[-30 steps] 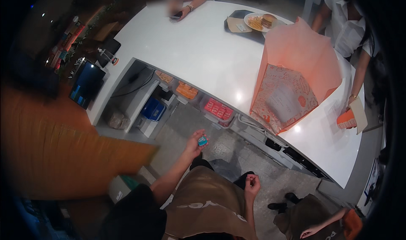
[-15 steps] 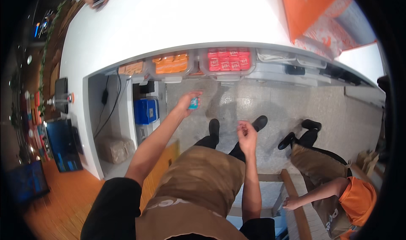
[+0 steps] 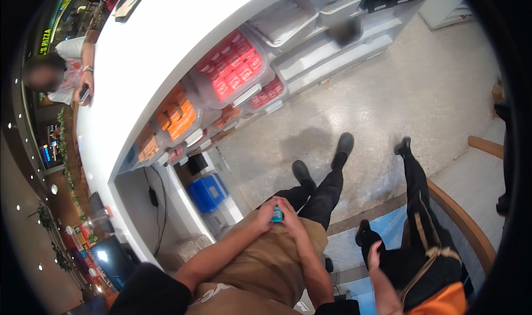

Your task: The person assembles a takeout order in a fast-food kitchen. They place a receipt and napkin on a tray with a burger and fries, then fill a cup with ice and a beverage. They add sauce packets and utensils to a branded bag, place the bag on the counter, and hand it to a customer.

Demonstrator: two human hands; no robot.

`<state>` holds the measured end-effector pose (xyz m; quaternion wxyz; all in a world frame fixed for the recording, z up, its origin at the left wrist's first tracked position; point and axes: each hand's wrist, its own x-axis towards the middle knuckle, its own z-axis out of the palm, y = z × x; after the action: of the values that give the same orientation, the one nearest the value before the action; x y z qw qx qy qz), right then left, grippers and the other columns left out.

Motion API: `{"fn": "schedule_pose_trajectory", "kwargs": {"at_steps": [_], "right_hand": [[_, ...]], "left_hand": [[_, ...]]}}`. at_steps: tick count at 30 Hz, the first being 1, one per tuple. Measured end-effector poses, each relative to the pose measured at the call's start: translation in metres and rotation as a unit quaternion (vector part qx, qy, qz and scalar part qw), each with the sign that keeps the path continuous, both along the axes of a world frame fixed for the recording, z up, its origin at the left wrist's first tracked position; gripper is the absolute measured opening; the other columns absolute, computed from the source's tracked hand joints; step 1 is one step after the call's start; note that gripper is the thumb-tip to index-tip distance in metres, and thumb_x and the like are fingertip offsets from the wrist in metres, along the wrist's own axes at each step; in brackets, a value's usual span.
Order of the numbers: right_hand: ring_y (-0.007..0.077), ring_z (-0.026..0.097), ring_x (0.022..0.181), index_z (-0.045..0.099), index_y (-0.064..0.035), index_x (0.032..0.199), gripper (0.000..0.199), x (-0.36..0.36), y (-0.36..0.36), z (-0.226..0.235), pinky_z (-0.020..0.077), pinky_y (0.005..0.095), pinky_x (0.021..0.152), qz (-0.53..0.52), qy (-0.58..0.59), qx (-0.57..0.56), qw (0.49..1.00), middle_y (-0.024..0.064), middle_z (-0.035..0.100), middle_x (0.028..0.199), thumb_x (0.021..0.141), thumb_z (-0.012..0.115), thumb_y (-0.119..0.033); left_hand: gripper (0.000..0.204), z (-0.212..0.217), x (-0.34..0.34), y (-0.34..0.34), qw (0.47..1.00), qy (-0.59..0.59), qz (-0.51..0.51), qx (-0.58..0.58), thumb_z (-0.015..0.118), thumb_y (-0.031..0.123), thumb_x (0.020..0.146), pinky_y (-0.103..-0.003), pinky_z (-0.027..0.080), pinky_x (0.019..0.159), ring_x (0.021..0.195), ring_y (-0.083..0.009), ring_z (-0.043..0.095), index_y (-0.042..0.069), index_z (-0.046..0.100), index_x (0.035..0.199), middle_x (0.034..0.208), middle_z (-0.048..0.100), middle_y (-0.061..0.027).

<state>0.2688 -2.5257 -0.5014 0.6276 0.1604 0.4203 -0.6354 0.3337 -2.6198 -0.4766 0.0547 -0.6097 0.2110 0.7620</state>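
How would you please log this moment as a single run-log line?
left hand: on small blue object | right hand: on it too | held over tan apron | nearby: white counter

Bright overhead light, floor glare, fisheye-bent dark rim

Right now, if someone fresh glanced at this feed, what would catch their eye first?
Probably the clear bins of red packets and orange packets shelved under the curved white counter, upper left. Next, low in the middle, the left hand and right hand meet in front of a tan apron around a small teal object. A second person's dark-trousered leg stands close by on the right.
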Motion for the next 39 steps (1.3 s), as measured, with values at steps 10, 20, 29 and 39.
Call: {"fn": "schedule_pose_trajectory", "kwargs": {"at_steps": [10,20,29,39], "right_hand": [[0.0189,0.062,0.105,0.049,-0.0117,0.139,0.041,-0.009,0.058,0.019,0.0521,0.0354,0.089,-0.069,-0.018,-0.021,0.997,0.0090,0.061,0.122,0.104,0.051,-0.033],[0.0141,0.065,0.091,0.061,-0.0036,0.119,0.023,-0.008,0.067,0.040,0.0531,0.0274,0.082,0.051,0.280,0.084,0.955,0.0070,0.067,0.101,0.097,0.061,-0.009],[0.0315,0.064,0.103,0.066,-0.0056,0.104,0.023,-0.094,-0.346,0.173,0.0536,0.0428,0.082,0.127,0.856,-0.159,0.476,0.0130,0.063,0.104,0.086,0.058,-0.017],[0.0308,0.071,0.092,0.072,-0.0094,0.110,0.025,-0.101,-0.390,0.161,0.0580,0.0407,0.079,0.214,0.816,-0.141,0.518,0.0144,0.070,0.106,0.091,0.055,-0.012]], "left_hand": [[0.024,-0.003,-0.004,-0.005,0.960,0.104,-0.243,-0.087,0.056,0.002,0.083,-0.029,0.050,0.077,0.088,-0.0147,0.062,0.004,0.063,0.106,0.097,0.064,-0.0048],[0.035,0.197,-0.099,-0.130,0.840,0.263,-0.212,-0.424,0.058,-0.007,0.078,-0.029,0.049,0.085,0.097,-0.0123,0.060,0.006,0.063,0.111,0.105,0.063,-0.0041],[0.032,0.313,-0.046,-0.191,0.905,0.331,0.154,-0.220,0.054,0.030,0.100,-0.035,0.053,0.073,0.087,-0.0196,0.063,0.006,0.055,0.121,0.098,0.062,-0.0079],[0.033,0.322,-0.010,-0.202,0.887,0.279,0.128,-0.344,0.062,0.007,0.085,-0.035,0.054,0.072,0.090,-0.0213,0.062,0.005,0.052,0.116,0.103,0.059,-0.0096]]}}
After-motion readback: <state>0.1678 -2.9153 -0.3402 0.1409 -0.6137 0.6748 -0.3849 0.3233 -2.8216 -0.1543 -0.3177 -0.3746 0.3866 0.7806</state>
